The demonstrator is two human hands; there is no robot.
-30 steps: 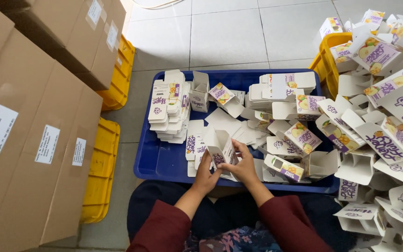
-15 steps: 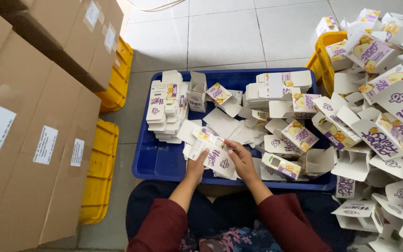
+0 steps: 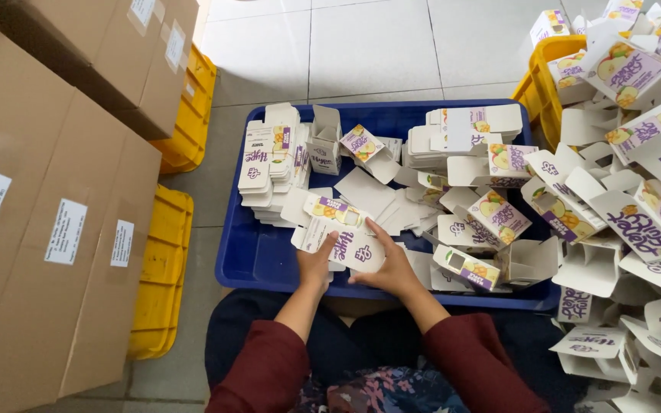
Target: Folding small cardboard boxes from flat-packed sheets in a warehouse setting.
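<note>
A small white and purple carton blank with fruit print lies nearly flat over the front of the blue plastic tray. My left hand grips its near left edge. My right hand holds its right side, one finger stretched along the top fold. A stack of flat blanks stands in the tray's left part. Loose blanks and half-folded cartons fill the tray's middle and right. Dark red sleeves cover both my forearms.
A big heap of folded open cartons spills from a yellow crate on the right. Brown cardboard boxes with white labels sit on yellow crates at the left. Grey floor tiles lie beyond the tray.
The carton, held upright and partly formed a second ago, has been laid over and flattened. Both hands have shifted slightly toward the tray's front edge.
</note>
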